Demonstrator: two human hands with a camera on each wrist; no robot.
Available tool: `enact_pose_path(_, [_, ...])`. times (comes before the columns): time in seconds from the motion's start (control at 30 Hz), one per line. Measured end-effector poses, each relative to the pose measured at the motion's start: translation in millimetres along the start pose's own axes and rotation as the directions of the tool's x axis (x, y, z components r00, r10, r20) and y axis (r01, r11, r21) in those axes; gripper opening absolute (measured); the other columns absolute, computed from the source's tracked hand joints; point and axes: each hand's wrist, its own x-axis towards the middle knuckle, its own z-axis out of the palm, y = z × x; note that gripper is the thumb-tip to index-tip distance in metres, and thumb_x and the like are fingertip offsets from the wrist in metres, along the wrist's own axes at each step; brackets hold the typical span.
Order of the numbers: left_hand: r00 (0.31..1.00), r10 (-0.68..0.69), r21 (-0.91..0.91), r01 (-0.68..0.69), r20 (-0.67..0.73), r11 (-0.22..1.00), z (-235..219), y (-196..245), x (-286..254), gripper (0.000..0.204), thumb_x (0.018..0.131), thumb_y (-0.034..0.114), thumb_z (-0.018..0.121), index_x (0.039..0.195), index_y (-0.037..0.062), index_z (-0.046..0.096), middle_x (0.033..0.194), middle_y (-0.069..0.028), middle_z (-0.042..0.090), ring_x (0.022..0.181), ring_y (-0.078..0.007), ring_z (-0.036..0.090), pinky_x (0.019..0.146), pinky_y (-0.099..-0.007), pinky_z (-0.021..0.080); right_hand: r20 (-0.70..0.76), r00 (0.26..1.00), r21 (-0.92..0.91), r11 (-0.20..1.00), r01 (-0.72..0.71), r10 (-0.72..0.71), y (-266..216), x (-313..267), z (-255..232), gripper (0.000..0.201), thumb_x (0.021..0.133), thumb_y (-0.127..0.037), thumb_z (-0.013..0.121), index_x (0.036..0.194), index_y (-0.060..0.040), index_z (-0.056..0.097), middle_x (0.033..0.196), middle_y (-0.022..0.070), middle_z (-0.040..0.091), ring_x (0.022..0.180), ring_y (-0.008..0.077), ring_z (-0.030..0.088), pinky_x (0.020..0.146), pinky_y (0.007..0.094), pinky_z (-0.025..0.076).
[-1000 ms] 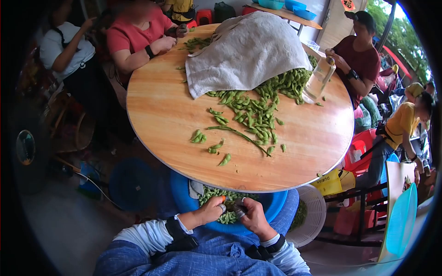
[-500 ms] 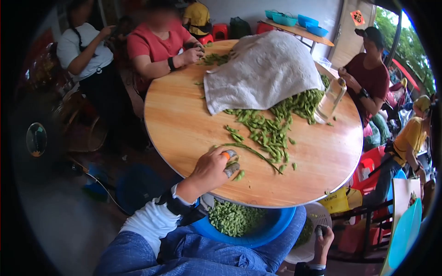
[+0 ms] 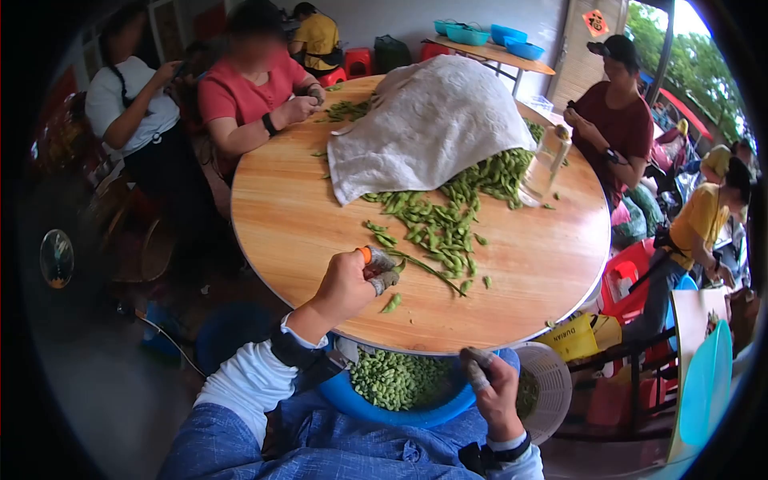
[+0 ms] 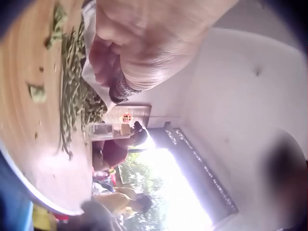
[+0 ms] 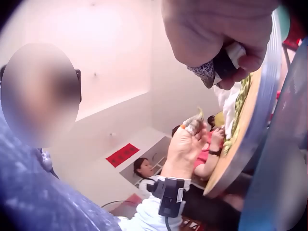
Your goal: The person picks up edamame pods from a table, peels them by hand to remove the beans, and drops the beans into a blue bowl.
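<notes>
Over the near part of the round table (image 3: 280, 232), the left hand (image 3: 340, 284) pinches a green pod (image 3: 400, 266) between covered fingertips; an orange band circles one finger. The pod's tip (image 5: 200, 111) also shows in the right wrist view. A loose pod (image 3: 391, 303) lies just below that hand. By the right rim of the blue basin (image 3: 332, 392), the right hand (image 3: 498, 396) is raised with curled fingers and grey coverings on its tips; nothing shows in its grip. Small green pieces (image 3: 396, 380) fill the basin. Behind, a pod heap (image 3: 496, 178) lies under a pale cloth (image 3: 432, 120).
A long stem (image 3: 428, 272) lies among scattered pods. The clear bottle (image 3: 546, 164) stands at the table's right. A white perforated basket (image 3: 556, 392) sits right of the basin, beside a red chair (image 3: 628, 276). Several people are around the table and beyond.
From above the basin, the left hand went to pods on the table and now has one lifted slightly. The right hand moved out over the basket, then back to the basin's right rim.
</notes>
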Motion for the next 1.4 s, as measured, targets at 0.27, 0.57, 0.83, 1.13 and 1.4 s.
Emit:
enact_pose_path(0.27, [0.925,-0.225,-0.522,0.361,0.307,0.773,34.1,25.5,-61.3,0.013,0.072,-0.005,0.061,0.084,-0.0032,0.057,0.076,-0.0039,0.06,0.069,-0.0092,0.056,0.062,-0.021,0.046,0.222,0.971,0.434,0.883,-0.176,0.084,-19.5,21.6,41.0,0.019,0.081,-0.012,0.056,0.096,-0.0005,0.057,0.082,-0.0012,0.059,0.07,0.0044,0.049,0.061,0.0175,0.038])
enact_pose_path(0.57, [0.906,-0.259,-0.591,0.417,0.336,0.691,41.8,19.3,-73.2,0.016,0.07,-0.001,0.064,0.084,-0.0008,0.058,0.075,-0.0035,0.059,0.061,-0.0085,0.055,0.051,-0.0193,0.044,0.301,0.943,0.429,0.863,-0.265,0.14,-15.2,15.6,34.1,0.019,0.081,-0.005,0.054,0.098,0.0033,0.054,0.092,0.0038,0.058,0.083,0.0096,0.053,0.076,0.0232,0.042])
enact_pose_path(0.83, [0.891,-0.317,-0.6,0.453,0.326,0.659,46.9,13.2,-80.5,0.017,0.072,0.001,0.063,0.088,0.0004,0.058,0.077,-0.0031,0.059,0.062,-0.0083,0.054,0.05,-0.0195,0.044,0.209,0.976,0.267,0.957,-0.113,0.057,10.5,15.2,40.0,0.02,0.079,0.001,0.051,0.099,0.0033,0.053,0.091,0.0042,0.058,0.083,0.0097,0.053,0.076,0.0232,0.042])
enact_pose_path(1.13, [0.886,-0.311,-0.608,0.463,0.345,0.645,44.6,11.4,-77.9,0.013,0.073,0.002,0.062,0.085,0.0009,0.058,0.073,-0.0037,0.059,0.061,-0.0096,0.054,0.051,-0.021,0.045,0.328,0.935,0.46,0.842,-0.281,0.132,10.0,12.9,33.3,0.02,0.082,-0.005,0.051,0.1,0.0036,0.052,0.093,0.0041,0.058,0.084,0.0097,0.053,0.075,0.023,0.041])
enact_pose_path(1.4, [0.874,-0.335,-0.616,0.485,0.351,0.621,45.2,14.3,-78.5,0.012,0.072,0.003,0.063,0.083,0.0013,0.058,0.071,-0.0044,0.059,0.059,-0.0109,0.055,0.05,-0.022,0.045,0.309,0.942,0.415,0.873,-0.258,0.132,2.0,12.6,35.4,0.02,0.081,-0.002,0.049,0.1,0.0037,0.052,0.094,0.0039,0.058,0.085,0.0094,0.052,0.077,0.0232,0.041])
